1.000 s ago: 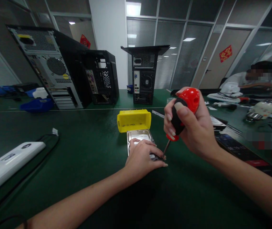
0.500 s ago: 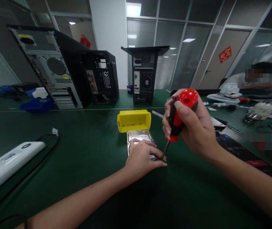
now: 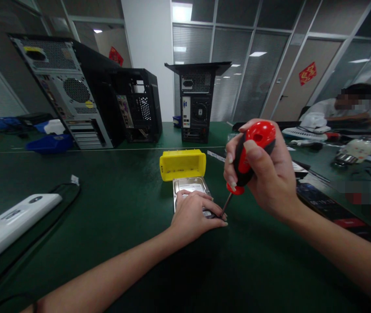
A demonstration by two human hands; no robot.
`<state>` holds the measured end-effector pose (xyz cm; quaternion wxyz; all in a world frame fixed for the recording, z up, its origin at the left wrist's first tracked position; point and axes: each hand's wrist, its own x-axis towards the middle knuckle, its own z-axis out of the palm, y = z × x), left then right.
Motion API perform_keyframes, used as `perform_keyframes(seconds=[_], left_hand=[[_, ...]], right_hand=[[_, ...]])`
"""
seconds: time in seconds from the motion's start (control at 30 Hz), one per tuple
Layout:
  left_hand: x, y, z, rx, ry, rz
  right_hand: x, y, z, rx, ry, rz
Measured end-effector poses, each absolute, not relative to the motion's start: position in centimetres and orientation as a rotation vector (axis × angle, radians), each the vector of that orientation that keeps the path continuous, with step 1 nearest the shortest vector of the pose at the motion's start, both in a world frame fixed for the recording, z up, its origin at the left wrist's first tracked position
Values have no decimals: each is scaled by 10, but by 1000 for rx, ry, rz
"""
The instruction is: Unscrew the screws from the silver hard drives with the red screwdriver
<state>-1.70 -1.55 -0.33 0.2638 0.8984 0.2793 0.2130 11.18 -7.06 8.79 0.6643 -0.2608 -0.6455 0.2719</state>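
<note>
Red-and-black screwdriver point(image 3: 249, 152), yellow box point(image 3: 183, 164), green table point(image 3: 117, 204).

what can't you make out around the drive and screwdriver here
- Head view: the near end of the hard drive is covered by the left hand.
- The screwdriver tip and any screw under it are too small and hidden behind the left hand's fingers.
- Most of the handle is wrapped by the right hand.
- The inside of the yellow box cannot be seen from this angle.
</note>
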Motion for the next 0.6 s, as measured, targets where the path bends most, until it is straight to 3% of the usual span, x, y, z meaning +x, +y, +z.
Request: perform_keyframes(seconds=[0.6], left_hand=[[-16,-16,-6,2402,746,618]], right_hand=[[110,-70,86,-571,-1493,599]])
